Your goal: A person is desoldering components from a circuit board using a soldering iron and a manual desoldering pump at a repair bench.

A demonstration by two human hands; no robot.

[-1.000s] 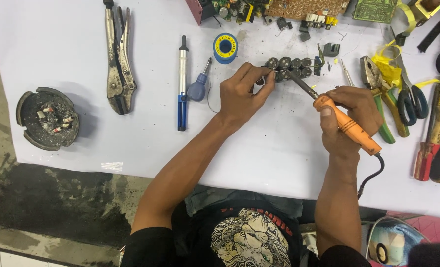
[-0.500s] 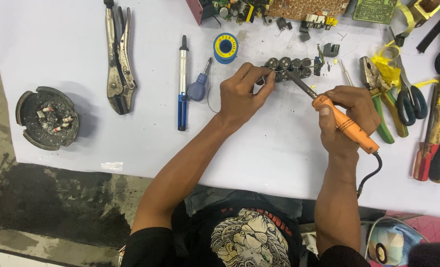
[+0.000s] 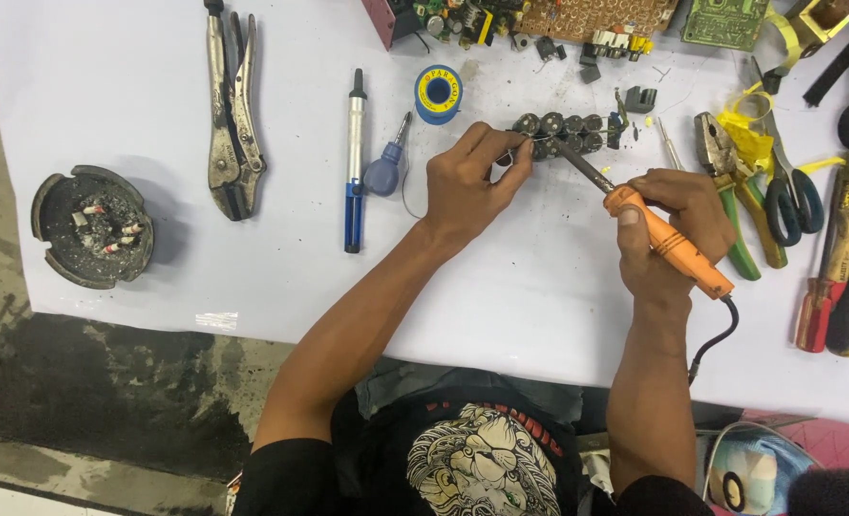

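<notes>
Our left hand (image 3: 463, 186) pinches thin solder wire (image 3: 512, 153) at the row of dark round components (image 3: 563, 134) so it meets the tip; our right hand (image 3: 678, 225) grips the orange soldering iron (image 3: 668, 244) pen-style for control, on the white sheet (image 3: 253, 277)

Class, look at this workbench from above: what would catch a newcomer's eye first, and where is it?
The orange soldering iron in the right hand, mid-table, tip at a row of dark round parts pinched by the left hand. Far left sits a dark ashtray; locking pliers lie upper left.
</notes>
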